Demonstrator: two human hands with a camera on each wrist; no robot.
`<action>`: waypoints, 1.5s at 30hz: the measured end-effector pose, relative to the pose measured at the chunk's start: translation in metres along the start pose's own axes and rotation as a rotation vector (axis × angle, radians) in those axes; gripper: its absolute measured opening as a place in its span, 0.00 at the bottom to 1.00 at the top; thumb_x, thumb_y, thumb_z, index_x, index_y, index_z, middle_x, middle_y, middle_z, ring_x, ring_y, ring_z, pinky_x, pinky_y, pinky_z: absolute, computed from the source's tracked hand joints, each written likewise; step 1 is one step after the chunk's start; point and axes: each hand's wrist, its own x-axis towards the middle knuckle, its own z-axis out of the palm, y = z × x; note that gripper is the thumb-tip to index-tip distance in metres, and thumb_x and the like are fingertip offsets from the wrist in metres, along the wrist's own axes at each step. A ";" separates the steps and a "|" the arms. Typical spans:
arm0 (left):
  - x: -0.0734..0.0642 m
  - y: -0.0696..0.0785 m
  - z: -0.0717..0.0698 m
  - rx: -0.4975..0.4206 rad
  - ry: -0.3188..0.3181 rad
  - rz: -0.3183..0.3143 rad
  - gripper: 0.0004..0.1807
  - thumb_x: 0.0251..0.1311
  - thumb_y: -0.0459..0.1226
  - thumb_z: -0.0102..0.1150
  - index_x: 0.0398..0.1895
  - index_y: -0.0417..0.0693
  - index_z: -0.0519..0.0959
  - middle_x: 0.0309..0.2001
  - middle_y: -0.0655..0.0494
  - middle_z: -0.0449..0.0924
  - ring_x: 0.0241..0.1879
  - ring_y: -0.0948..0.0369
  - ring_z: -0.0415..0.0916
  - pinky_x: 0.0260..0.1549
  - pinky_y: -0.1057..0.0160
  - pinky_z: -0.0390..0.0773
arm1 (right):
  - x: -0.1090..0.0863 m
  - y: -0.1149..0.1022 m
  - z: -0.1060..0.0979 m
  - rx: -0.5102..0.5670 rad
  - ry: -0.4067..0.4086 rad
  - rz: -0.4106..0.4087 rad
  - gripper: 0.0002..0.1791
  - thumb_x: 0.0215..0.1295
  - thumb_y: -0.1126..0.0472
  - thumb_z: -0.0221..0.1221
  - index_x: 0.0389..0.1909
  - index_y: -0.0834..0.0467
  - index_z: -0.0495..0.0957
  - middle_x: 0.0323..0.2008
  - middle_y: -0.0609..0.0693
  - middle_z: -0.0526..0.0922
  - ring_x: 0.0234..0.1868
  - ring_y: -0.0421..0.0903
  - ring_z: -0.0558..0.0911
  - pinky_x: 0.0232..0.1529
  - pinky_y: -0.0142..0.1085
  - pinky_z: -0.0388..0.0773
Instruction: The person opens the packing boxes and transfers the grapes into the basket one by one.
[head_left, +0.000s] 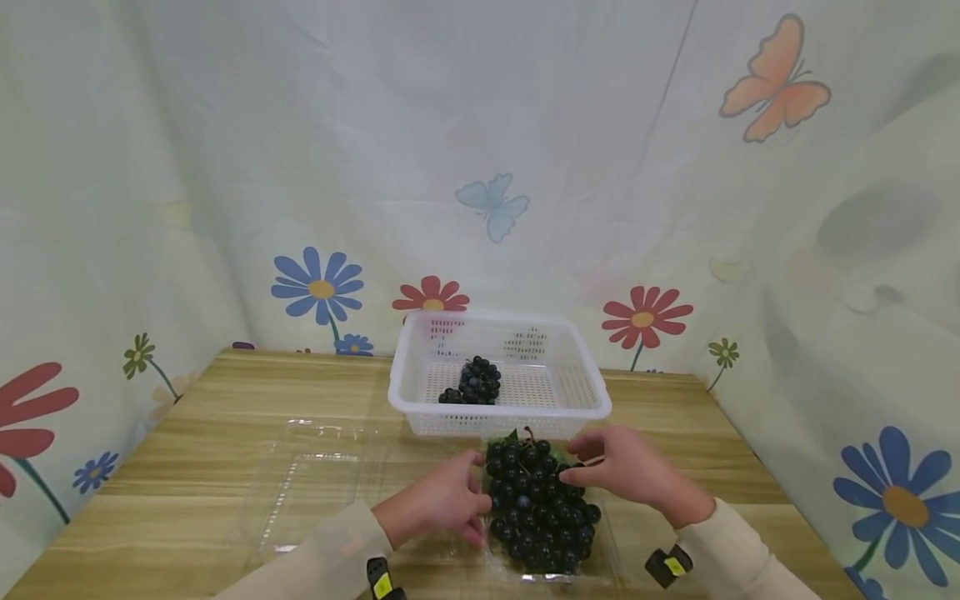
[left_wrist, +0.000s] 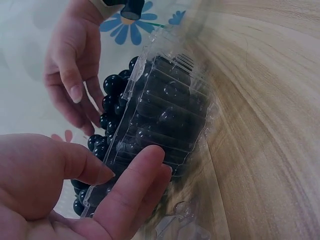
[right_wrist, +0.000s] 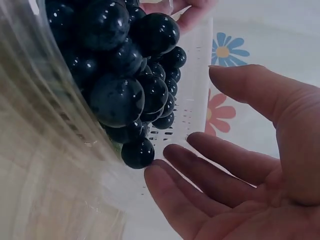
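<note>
A big bunch of dark grapes (head_left: 542, 512) (right_wrist: 117, 100) fills a clear plastic clamshell box (left_wrist: 172, 112) at the front of the table and rises above its rim. My left hand (head_left: 446, 500) is at the box's left side. In the left wrist view its thumb lies by the rim and its extended fingers (left_wrist: 137, 185) lie along the outer wall. On the other side my right hand (head_left: 633, 468) hovers by the upper right of the bunch, fingers spread and loosely bent. Its fingertips (right_wrist: 155, 175) are close to a low grape; contact is unclear.
Behind the box stands a white perforated basket (head_left: 498, 410) with a smaller grape bunch (head_left: 478, 382) inside. The box's clear lid (head_left: 318, 483) lies folded out to the left on the wooden table (head_left: 172, 492). A flower-printed curtain (head_left: 360, 150) surrounds the table's back and sides.
</note>
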 end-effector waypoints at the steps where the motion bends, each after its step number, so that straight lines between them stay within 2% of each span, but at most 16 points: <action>1: 0.000 0.001 0.000 0.001 0.000 0.001 0.40 0.61 0.24 0.59 0.75 0.31 0.53 0.39 0.41 0.77 0.22 0.55 0.82 0.24 0.56 0.88 | 0.002 0.000 0.001 0.003 0.003 -0.006 0.25 0.58 0.53 0.74 0.51 0.65 0.83 0.49 0.60 0.87 0.48 0.52 0.87 0.46 0.47 0.88; 7: 0.000 0.002 0.000 0.017 -0.002 0.004 0.41 0.59 0.23 0.59 0.75 0.31 0.53 0.38 0.42 0.77 0.21 0.55 0.82 0.24 0.57 0.88 | 0.013 -0.001 0.003 0.016 -0.033 -0.017 0.26 0.57 0.55 0.74 0.54 0.62 0.81 0.40 0.55 0.85 0.38 0.47 0.81 0.39 0.41 0.82; 10: 0.000 0.002 0.000 0.014 -0.006 0.008 0.41 0.59 0.24 0.60 0.75 0.30 0.53 0.38 0.41 0.77 0.21 0.56 0.82 0.24 0.56 0.88 | 0.017 -0.001 0.003 0.029 -0.052 0.004 0.29 0.56 0.55 0.75 0.56 0.63 0.79 0.41 0.56 0.84 0.40 0.49 0.82 0.40 0.43 0.82; 12: 0.000 0.002 -0.001 0.014 -0.013 0.004 0.41 0.60 0.24 0.60 0.75 0.31 0.52 0.38 0.40 0.78 0.21 0.55 0.83 0.24 0.57 0.88 | 0.020 -0.001 0.002 0.026 -0.061 0.023 0.30 0.56 0.56 0.75 0.57 0.64 0.78 0.46 0.58 0.85 0.45 0.50 0.83 0.46 0.47 0.84; 17: 0.000 0.003 -0.002 0.013 -0.027 -0.018 0.41 0.61 0.25 0.60 0.76 0.33 0.52 0.39 0.40 0.79 0.23 0.54 0.83 0.25 0.57 0.88 | 0.030 -0.002 0.001 -0.034 -0.086 0.066 0.28 0.55 0.55 0.76 0.53 0.66 0.80 0.45 0.56 0.86 0.44 0.48 0.83 0.51 0.52 0.85; 26: -0.001 0.004 -0.002 -0.007 -0.039 -0.009 0.40 0.61 0.24 0.57 0.75 0.32 0.52 0.40 0.38 0.78 0.21 0.56 0.82 0.25 0.57 0.88 | 0.044 -0.007 0.002 -0.160 -0.175 0.131 0.29 0.50 0.53 0.78 0.50 0.64 0.83 0.46 0.53 0.88 0.45 0.45 0.84 0.51 0.47 0.85; 28: 0.000 0.003 -0.002 -0.009 -0.039 -0.005 0.40 0.61 0.24 0.57 0.75 0.32 0.52 0.40 0.38 0.78 0.21 0.56 0.82 0.25 0.57 0.88 | 0.047 -0.009 0.003 -0.185 -0.192 0.136 0.26 0.50 0.54 0.78 0.46 0.63 0.84 0.41 0.50 0.87 0.40 0.42 0.82 0.44 0.42 0.85; 31: 0.001 0.002 -0.003 -0.011 -0.033 -0.009 0.40 0.61 0.24 0.58 0.75 0.32 0.52 0.40 0.39 0.77 0.22 0.55 0.82 0.25 0.57 0.88 | 0.052 -0.010 0.008 -0.220 -0.217 0.130 0.19 0.49 0.53 0.78 0.37 0.59 0.84 0.30 0.45 0.82 0.30 0.40 0.76 0.31 0.36 0.76; 34: 0.002 0.001 -0.004 -0.006 -0.026 -0.017 0.40 0.61 0.24 0.58 0.75 0.33 0.53 0.40 0.40 0.77 0.22 0.54 0.83 0.25 0.57 0.88 | 0.058 -0.011 0.013 -0.252 -0.237 0.125 0.19 0.47 0.50 0.79 0.32 0.56 0.83 0.24 0.45 0.77 0.26 0.42 0.72 0.27 0.34 0.70; 37: 0.002 0.002 -0.004 0.000 -0.028 -0.020 0.40 0.61 0.25 0.59 0.76 0.33 0.53 0.41 0.41 0.77 0.23 0.54 0.83 0.25 0.58 0.88 | 0.061 -0.009 0.018 -0.264 -0.239 0.146 0.22 0.45 0.48 0.80 0.35 0.54 0.83 0.29 0.44 0.81 0.31 0.43 0.77 0.34 0.36 0.78; 39: 0.002 0.003 -0.003 0.001 -0.029 -0.018 0.41 0.61 0.25 0.59 0.76 0.34 0.53 0.41 0.41 0.77 0.23 0.55 0.83 0.25 0.58 0.88 | 0.064 -0.008 0.020 -0.229 -0.248 0.155 0.25 0.44 0.48 0.81 0.40 0.54 0.83 0.35 0.44 0.84 0.37 0.44 0.80 0.45 0.41 0.82; 42: 0.001 0.003 -0.002 -0.001 -0.024 -0.017 0.41 0.61 0.25 0.59 0.76 0.34 0.52 0.42 0.41 0.76 0.23 0.55 0.83 0.25 0.57 0.88 | 0.069 -0.004 0.022 -0.138 -0.275 0.130 0.31 0.43 0.52 0.82 0.51 0.52 0.81 0.47 0.44 0.84 0.49 0.44 0.80 0.64 0.50 0.77; 45: 0.000 0.003 -0.002 -0.004 -0.017 -0.017 0.41 0.61 0.24 0.59 0.76 0.33 0.52 0.42 0.40 0.76 0.23 0.55 0.83 0.25 0.57 0.88 | 0.075 0.001 0.026 -0.066 -0.302 0.099 0.38 0.42 0.54 0.82 0.57 0.48 0.79 0.55 0.43 0.81 0.58 0.45 0.77 0.73 0.54 0.68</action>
